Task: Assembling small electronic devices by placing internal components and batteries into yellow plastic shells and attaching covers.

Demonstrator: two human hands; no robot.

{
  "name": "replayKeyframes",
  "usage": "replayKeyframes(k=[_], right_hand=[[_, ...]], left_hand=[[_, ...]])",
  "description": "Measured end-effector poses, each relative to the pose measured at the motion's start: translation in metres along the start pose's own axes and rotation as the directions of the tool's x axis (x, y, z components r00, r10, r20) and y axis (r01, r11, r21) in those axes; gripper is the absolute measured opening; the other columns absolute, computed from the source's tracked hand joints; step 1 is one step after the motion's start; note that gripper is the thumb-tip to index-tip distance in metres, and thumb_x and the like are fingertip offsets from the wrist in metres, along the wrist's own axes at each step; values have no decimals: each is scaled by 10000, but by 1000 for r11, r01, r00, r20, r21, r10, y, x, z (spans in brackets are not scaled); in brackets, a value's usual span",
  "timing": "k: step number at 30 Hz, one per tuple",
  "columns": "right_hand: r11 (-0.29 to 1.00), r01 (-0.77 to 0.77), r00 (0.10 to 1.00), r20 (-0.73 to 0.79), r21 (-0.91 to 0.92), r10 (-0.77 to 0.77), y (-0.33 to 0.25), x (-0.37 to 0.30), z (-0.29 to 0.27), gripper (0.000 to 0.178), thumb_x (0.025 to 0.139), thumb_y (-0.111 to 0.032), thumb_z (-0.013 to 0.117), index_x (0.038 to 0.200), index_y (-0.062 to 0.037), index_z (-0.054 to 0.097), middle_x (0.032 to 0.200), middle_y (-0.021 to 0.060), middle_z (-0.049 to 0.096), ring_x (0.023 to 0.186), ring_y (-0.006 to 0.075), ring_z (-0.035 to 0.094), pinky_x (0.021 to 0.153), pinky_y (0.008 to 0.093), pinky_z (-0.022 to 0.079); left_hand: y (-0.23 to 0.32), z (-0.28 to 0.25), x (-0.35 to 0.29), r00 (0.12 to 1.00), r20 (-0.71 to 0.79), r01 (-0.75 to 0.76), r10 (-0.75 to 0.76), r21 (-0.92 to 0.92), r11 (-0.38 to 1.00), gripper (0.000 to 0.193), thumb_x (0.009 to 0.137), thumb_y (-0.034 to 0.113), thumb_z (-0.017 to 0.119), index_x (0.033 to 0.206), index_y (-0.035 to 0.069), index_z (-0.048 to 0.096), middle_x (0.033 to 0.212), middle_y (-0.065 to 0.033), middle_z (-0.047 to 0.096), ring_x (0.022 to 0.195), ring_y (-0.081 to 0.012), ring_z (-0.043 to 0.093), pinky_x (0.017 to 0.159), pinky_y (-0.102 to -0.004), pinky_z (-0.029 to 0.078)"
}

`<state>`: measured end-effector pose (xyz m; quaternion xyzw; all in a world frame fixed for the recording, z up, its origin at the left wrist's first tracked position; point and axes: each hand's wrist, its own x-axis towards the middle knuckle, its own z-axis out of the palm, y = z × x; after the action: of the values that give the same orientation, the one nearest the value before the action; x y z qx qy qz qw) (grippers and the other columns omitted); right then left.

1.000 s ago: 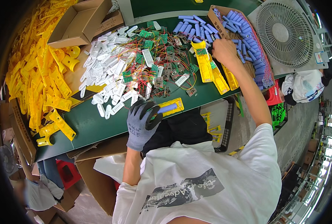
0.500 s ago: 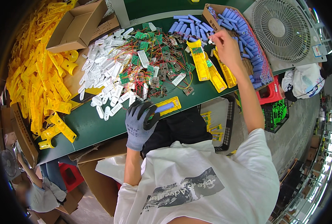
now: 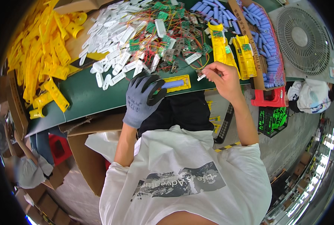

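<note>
In the head view, the right hand (image 3: 224, 79) is pinching a small white piece (image 3: 201, 77), seemingly for fine control. On the desk (image 3: 88, 107), the left hand (image 3: 141, 100) is apparently steadying a yellow casing (image 3: 187, 81) cradling a blue cell (image 3: 172, 84); how tight its grip is, I cannot tell.

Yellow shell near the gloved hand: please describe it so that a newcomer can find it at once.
Go to the near side of the green table. Just right of the gloved left hand lies the yellow shell. Unlike its yellow neighbours farther right, it shows a blue cell inside.
</note>
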<state>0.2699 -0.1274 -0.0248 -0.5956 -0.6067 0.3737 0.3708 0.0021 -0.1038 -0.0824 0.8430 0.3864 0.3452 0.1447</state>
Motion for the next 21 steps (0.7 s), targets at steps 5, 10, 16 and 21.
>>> replayKeyframes(k=[5, 10, 16, 21], right_hand=[[828, 411, 911, 201, -382, -359, 4, 13, 15, 168, 781, -181, 734, 763, -38, 647, 665, 68, 600, 539, 206, 554, 499, 307, 428], [807, 488, 856, 364, -334, -366, 10, 23, 21, 156, 782, -184, 725, 771, -45, 654, 667, 59, 595, 568, 207, 577, 505, 310, 436], [725, 593, 789, 432, -349, -437, 17, 24, 25, 134, 806, -155, 696, 815, -26, 660, 743, 81, 602, 631, 238, 593, 554, 335, 467], [739, 527, 849, 215, -420, -483, 16, 8, 36, 137, 798, -72, 698, 926, -27, 684, 759, 61, 598, 640, 208, 587, 552, 313, 467]], left_hand=[[2, -1, 0, 1000, -10, 4, -5, -53, 999, 285, 702, 157, 754, 971, 118, 668, 1040, -67, 632, 936, -292, 589, 838, -406, 456], [0, 3, -8, 1000, -28, 9, -10, -41, 999, 293, 729, 220, 739, 1000, 153, 652, 1059, -47, 610, 952, -256, 582, 868, -406, 451], [2, 7, -9, 999, -45, 24, -26, -39, 999, 279, 751, 250, 725, 1007, 167, 652, 1066, -47, 602, 950, -252, 580, 882, -403, 449], [-1, 5, -10, 999, -28, 26, -28, -48, 999, 270, 769, 272, 712, 1014, 177, 651, 1061, -41, 596, 971, -246, 580, 883, -412, 452]])
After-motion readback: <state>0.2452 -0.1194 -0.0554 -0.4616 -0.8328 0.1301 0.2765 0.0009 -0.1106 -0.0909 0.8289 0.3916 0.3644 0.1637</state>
